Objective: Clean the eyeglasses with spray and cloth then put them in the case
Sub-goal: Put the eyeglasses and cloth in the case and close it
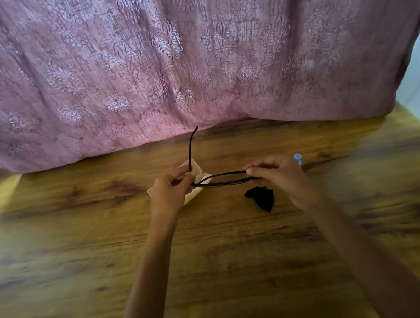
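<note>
Dark-framed eyeglasses (221, 179) hang above the wooden table (82, 261), held flat between both hands. My left hand (171, 191) pinches the left hinge, and the left temple arm sticks out away from me toward the curtain. My right hand (277, 174) grips the right end of the frame. A cream case (196, 170) lies open on the table behind my left hand, partly hidden by it. A crumpled black cloth (263, 198) lies on the table below my right hand. The pale blue cap of the spray bottle (298, 158) shows behind my right hand.
A pink patterned curtain (186, 52) hangs over the table's far edge. A pale wall shows at the far right and far left. A dark shape sits at the table's near edge, bottom centre.
</note>
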Available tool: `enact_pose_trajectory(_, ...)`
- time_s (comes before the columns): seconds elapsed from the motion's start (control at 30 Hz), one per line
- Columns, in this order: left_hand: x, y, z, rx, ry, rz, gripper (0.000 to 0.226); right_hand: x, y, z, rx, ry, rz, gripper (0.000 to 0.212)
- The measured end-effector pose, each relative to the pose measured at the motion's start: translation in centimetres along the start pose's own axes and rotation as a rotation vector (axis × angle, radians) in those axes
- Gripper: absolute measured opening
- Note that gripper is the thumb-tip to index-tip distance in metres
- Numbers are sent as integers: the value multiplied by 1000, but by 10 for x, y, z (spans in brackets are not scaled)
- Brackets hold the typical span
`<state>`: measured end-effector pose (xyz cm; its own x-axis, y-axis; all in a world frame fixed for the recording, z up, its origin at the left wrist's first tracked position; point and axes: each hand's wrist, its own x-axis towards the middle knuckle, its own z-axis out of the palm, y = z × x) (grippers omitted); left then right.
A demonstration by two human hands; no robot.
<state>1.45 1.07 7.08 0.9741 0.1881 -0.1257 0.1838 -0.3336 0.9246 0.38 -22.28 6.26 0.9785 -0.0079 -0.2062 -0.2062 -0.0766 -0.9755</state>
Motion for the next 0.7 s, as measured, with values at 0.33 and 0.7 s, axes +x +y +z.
enact_pose_trajectory(0.33, 2, -2, -8, 182, -44, 66, 24, 1, 3, 9, -52, 28, 29, 14)
enact_pose_trajectory(0.7, 3, -6, -4, 375, -73, 139, 25, 8, 5, 12, 42, 109, 13, 28)
